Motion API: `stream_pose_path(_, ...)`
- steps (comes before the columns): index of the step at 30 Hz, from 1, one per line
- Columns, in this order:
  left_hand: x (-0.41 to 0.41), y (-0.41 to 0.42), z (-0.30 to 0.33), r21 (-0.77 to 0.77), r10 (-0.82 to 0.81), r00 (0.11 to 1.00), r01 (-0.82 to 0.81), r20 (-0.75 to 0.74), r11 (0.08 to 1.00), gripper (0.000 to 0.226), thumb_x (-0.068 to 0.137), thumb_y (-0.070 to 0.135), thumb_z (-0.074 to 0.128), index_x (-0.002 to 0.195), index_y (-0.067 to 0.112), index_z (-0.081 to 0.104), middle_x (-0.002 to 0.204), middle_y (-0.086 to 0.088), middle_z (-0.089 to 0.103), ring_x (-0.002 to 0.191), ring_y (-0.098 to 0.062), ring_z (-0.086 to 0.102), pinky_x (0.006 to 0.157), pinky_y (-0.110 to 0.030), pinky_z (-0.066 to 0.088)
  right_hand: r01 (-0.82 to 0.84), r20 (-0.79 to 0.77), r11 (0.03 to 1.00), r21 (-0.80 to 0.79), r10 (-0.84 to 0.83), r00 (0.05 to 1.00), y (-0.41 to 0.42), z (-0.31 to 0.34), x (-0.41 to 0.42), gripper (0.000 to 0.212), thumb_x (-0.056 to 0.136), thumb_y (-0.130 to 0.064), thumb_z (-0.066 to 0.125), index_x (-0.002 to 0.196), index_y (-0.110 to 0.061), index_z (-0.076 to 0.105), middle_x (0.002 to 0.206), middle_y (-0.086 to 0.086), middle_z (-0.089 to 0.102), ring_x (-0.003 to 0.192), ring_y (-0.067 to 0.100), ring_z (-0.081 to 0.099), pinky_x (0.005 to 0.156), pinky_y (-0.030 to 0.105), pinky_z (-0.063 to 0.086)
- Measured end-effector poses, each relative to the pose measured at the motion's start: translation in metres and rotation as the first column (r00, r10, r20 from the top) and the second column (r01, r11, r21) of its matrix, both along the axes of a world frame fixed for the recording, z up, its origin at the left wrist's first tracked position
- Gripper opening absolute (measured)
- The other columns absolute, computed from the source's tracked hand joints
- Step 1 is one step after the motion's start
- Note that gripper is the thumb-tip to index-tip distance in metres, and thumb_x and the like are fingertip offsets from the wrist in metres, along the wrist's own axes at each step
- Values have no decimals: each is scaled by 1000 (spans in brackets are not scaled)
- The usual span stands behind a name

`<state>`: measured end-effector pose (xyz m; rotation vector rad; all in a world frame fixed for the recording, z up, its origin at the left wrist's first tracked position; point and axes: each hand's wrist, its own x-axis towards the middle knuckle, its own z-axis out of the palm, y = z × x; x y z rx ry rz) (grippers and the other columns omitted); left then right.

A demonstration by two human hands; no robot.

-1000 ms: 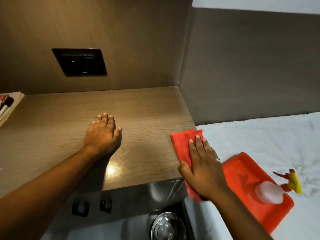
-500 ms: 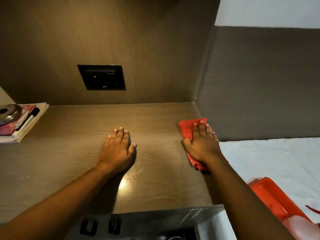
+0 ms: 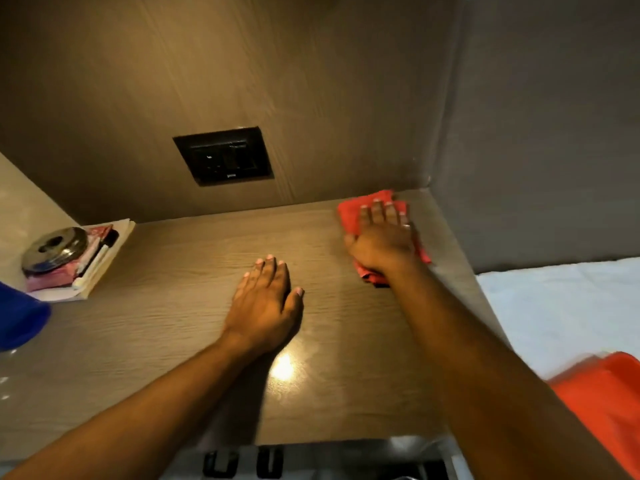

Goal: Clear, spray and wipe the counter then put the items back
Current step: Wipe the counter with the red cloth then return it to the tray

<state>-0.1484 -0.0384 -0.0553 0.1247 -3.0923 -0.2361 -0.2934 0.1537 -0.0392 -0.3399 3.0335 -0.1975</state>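
At nine o'clock on the wooden counter [image 3: 166,327] lies a small pile: a round metal disc [image 3: 55,249] on top of a white booklet [image 3: 104,265] with pens, and just below it a blue object [image 3: 19,317] cut by the picture edge. At twelve o'clock a black socket plate [image 3: 223,155] sits in the back panel. The left hand [image 3: 265,306] lies flat on the counter centre, fingers stretched and close together, holding nothing. At two o'clock, near the back corner, the right hand [image 3: 384,237] presses flat on the red cloth [image 3: 353,213]; the cloth shows beyond the fingertips and under the wrist. At four o'clock an orange tray [image 3: 602,403] rests on white fabric [image 3: 561,306].
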Motion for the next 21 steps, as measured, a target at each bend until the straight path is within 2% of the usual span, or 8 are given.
stream_pose_path(3,0,-1,0,-8,-8,1000,8,-25,1000,67,98,53,26,152,13,19,161,-10,13,149,-23,8,120,-40,9,-292,6,956,-41,292,956,12,1,67,78,89,-60,22,156,-20,12,166,6,4,152,26,3,121,47,5)
stream_pose_path(6,2,0,1,-12,-9,1000,9,-29,1000,69,97,56,22,152,14,17,161,-10,13,149,-23,9,119,-40,9,-365,-8,927,-84,366,931,71,-4,111,81,83,-65,23,155,-28,16,166,0,7,152,21,9,120,47,17)
stream_pose_path(10,3,1,4,15,8,1000,-8,-7,1000,72,96,57,23,152,13,13,161,-9,12,148,-23,8,119,-39,8,-123,-15,992,-31,123,992,112,-6,96,78,89,-56,32,156,-20,16,166,7,6,152,25,7,123,43,11)
stream_pose_path(13,8,4,14,151,57,998,-52,-29,987,75,96,53,36,153,13,7,162,-8,9,149,-22,6,119,-39,8,183,-25,978,-96,-186,982,60,-2,90,78,91,-51,29,155,-9,16,164,17,7,151,34,6,122,49,7)
stream_pose_path(15,15,-1,20,242,97,993,-79,-64,967,72,97,48,38,153,14,8,162,-6,8,149,-20,4,119,-37,5,300,-9,940,-162,-305,952,15,0,105,78,92,-48,28,154,-3,14,163,22,7,150,38,5,122,53,6)
stream_pose_path(17,26,-19,30,263,120,990,-97,-71,960,66,99,43,37,153,14,12,162,-6,9,149,-19,4,118,-35,4,179,-7,961,-210,-185,983,-27,-2,140,77,93,-49,26,155,-5,10,163,21,5,151,36,2,122,53,3)
stream_pose_path(19,36,-44,39,201,109,993,-97,-50,975,61,100,41,36,151,13,20,161,-8,13,149,-21,7,118,-37,6,-47,-43,971,-234,38,998,-50,-7,182,77,92,-52,25,156,-11,10,164,15,5,152,32,1,119,48,-2)
stream_pose_path(21,47,-67,42,110,117,993,-119,30,987,57,100,42,36,148,12,29,160,-12,17,148,-25,11,119,-40,8,-218,-45,955,-200,213,976,-45,-9,208,78,90,-57,24,156,-19,12,165,8,6,152,26,2,118,43,-1)
